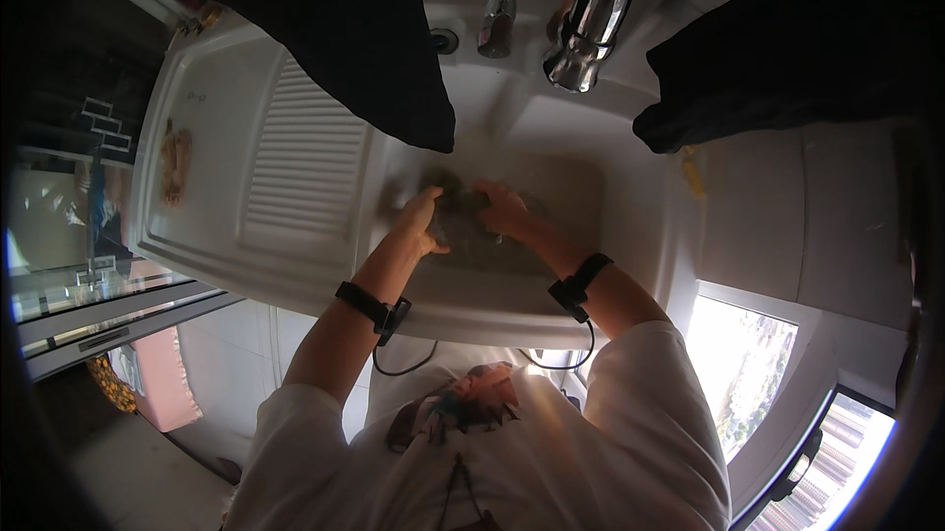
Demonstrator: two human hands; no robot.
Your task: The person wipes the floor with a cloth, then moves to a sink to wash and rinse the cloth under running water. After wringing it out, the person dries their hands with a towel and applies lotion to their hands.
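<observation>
My left hand (421, 222) and my right hand (504, 210) are down in the basin of a white laundry sink (527, 310). Between them is a dark, greenish-brown soft-looking item (455, 198), partly in murky water; its kind cannot be made out. The left fingers press on its left side, with the thumb held lower and apart. On the other side, the right fingers curl over its edge. Both wrists wear black bands with a thin cable. Shadow and water hide the lower part of the item.
A chrome faucet (581, 59) overhangs the basin's back, beside a smaller chrome fitting (498, 24). Left of the basin lies a ribbed washboard (305, 152). Black cloth shapes (364, 49) hang in from above on both sides. A pinkish object (175, 167) rests at the far left.
</observation>
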